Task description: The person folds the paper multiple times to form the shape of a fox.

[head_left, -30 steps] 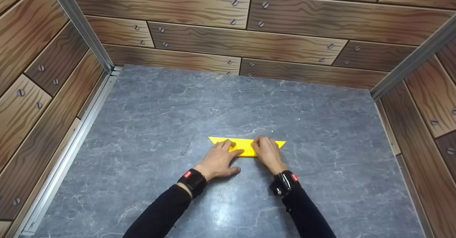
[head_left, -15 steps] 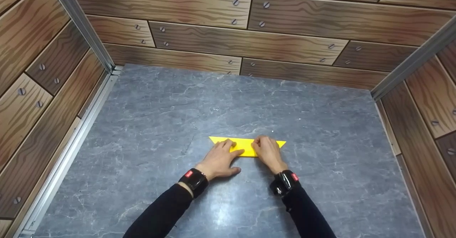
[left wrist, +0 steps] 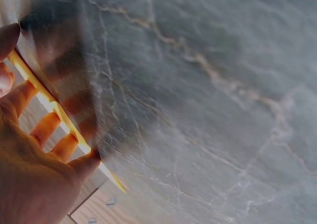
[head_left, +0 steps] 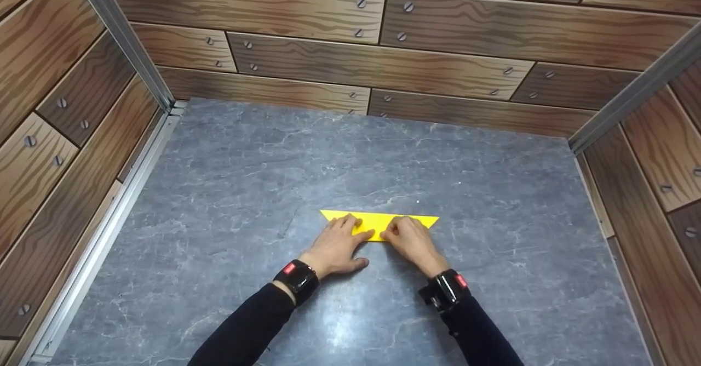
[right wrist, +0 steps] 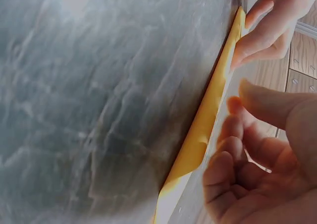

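Note:
A folded sheet of yellow paper (head_left: pixel 378 221) lies flat on the grey surface in the head view, its two far corners pointed. My left hand (head_left: pixel 335 245) presses its left part, fingers spread; in the left wrist view the fingertips (left wrist: pixel 64 144) rest along the paper strip (left wrist: pixel 49 101). My right hand (head_left: pixel 413 241) is over the paper's right part, fingers curled. From the right wrist view, thumb and forefinger of the right hand (right wrist: pixel 262 154) come close together beside the folded paper (right wrist: pixel 205 120), with nothing seen between them. A lifted fold shows near the paper's lower end.
Grey marbled tabletop (head_left: pixel 263 152) surrounds the paper. Wood-patterned panels (head_left: pixel 306 53) stand at the back and both sides, with metal rails (head_left: pixel 118 43) at the corners. Small white specks (head_left: pixel 418 201) lie beyond the paper.
My right hand has slid slightly toward me and to the left, from the paper's far edge to its near edge. The left hand and paper stay in place.

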The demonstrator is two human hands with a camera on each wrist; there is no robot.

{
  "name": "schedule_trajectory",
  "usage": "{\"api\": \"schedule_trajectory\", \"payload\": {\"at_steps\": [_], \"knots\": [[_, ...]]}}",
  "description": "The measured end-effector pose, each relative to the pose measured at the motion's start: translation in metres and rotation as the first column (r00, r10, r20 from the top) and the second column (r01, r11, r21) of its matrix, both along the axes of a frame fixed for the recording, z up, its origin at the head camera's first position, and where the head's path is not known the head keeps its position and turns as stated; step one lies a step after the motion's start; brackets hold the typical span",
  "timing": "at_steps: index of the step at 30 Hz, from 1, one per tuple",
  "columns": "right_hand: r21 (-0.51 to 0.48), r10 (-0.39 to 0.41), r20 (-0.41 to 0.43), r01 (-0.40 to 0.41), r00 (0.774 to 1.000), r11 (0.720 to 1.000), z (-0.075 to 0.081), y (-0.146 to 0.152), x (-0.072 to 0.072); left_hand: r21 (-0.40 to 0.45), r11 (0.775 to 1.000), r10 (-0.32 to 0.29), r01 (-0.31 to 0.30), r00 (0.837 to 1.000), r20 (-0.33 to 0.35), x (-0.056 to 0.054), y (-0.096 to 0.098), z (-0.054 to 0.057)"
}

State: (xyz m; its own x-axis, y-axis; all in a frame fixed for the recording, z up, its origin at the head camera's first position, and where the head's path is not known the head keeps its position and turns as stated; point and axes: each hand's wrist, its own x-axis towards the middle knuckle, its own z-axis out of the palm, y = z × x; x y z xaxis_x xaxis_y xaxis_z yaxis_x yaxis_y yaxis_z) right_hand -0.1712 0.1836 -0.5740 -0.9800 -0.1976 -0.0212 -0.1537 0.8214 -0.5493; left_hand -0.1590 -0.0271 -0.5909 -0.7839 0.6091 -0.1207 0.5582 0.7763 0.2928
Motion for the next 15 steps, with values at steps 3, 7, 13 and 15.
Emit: {"api": "schedule_trajectory", "payload": {"at_steps": [3,7,13,15], "knots": [[0.015,0.013,0.049,-0.013,0.999,1.000,-0.0013,-0.0008,0.0008,-0.002,1.000,0.001,-0.001,1.000,0.006,0.0009,-0.0008,-0.0004],[0.024,0.006,0.093,-0.008,0.996,1.000,-0.0039,-0.0010,-0.0005,-0.008,1.000,0.000,0.001,1.000,0.007,0.0017,-0.0009,0.0003],[0.032,0.016,0.097,-0.019,0.995,0.999,-0.0049,-0.0020,-0.0045,-0.005,1.000,-0.006,0.006,1.000,-0.003,0.0004,-0.0011,0.0015],[0.039,0.017,0.098,-0.021,0.995,0.999,-0.0048,-0.0028,-0.0059,0.004,1.000,-0.002,0.002,1.000,-0.014,-0.0007,-0.0011,0.0023]]}}
